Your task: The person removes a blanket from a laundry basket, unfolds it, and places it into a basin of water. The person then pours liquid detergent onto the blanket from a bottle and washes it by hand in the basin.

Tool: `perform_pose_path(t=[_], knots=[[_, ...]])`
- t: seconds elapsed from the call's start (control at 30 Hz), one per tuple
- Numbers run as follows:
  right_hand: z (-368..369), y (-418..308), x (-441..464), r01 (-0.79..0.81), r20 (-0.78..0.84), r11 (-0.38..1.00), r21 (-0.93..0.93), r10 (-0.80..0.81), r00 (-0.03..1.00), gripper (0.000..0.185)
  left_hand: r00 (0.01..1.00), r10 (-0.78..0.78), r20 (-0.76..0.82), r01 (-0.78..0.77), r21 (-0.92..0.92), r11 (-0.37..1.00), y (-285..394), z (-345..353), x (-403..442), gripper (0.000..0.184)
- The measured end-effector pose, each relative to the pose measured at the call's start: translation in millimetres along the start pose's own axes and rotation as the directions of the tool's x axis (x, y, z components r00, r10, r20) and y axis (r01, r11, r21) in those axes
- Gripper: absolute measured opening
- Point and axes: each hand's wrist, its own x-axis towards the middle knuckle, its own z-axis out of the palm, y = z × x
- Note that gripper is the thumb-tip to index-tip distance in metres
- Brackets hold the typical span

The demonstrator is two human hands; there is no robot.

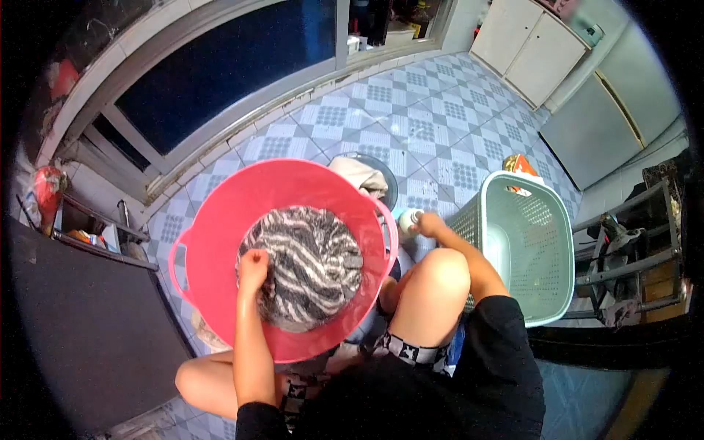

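Note:
A large pink tub [220, 213] stands in front of me, and inside it lies a bundle of black, grey and white striped knitted fabric [312, 257]. Over the left part of that fabric is my left hand [254, 269], its fingers curled closed; what they hold, if anything, is hidden. My right hand [431, 226] is closed around a white bottle [409, 220], held just outside the tub's right rim, low over the floor. The bottle's lower part and label cannot be made out.
A pale green laundry basket [524, 180] stands at my right. Behind the tub, a dark basin [394, 182] holds beige cloth [359, 176]. Metal racks [638, 275] stand further right, a dark panel [88, 330] at left. A white cabinet [521, 48] is at the back.

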Motion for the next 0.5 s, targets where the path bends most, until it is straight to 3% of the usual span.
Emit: perform_pose_path(t=[0.07, 0.2, 0.23, 0.3, 0.37, 0.43, 0.5], knots=[[-4, -16, -11, -0.143, -0.125, 0.987, 0.074, 0.152, 0.981, 0.048, 1.000, 0.028, -0.015, -0.026, 0.087, 0.996, 3, -3, -3, 0.017], [-9, -9, 3, -0.199, -0.354, 0.947, 0.251, 0.281, 0.892, 0.049, 1.000, 0.026, -0.004, -0.024, 0.219, 0.975, 19, -5, -9, 0.016], [-20, -11, 3, -0.197, -0.357, 0.947, 0.253, 0.280, 0.891, 0.049, 1.000, 0.011, 0.004, -0.011, 0.257, 0.966, 21, -5, -10, 0.016], [-60, -26, -14, -0.313, -0.349, 0.848, 0.428, 0.475, 0.808, 0.049, 0.999, 0.040, 0.001, -0.038, 0.286, 0.957, 15, -6, -9, 0.018], [-91, -32, -18, -0.303, -0.385, 0.860, 0.411, 0.465, 0.798, 0.048, 0.995, 0.098, 0.035, -0.103, 0.443, 0.891, 24, -4, -8, 0.021], [-131, -46, -29, -0.286, -0.432, 0.879, 0.381, 0.442, 0.786, 0.047, 0.989, 0.144, 0.031, -0.142, 0.446, 0.884, 32, -5, -13, 0.022], [-174, -76, -53, -0.131, -0.680, 0.908, 0.399, 0.388, 0.622, 0.046, 0.993, 0.069, 0.095, -0.106, 0.481, 0.870, 45, -8, -19, 0.023]])
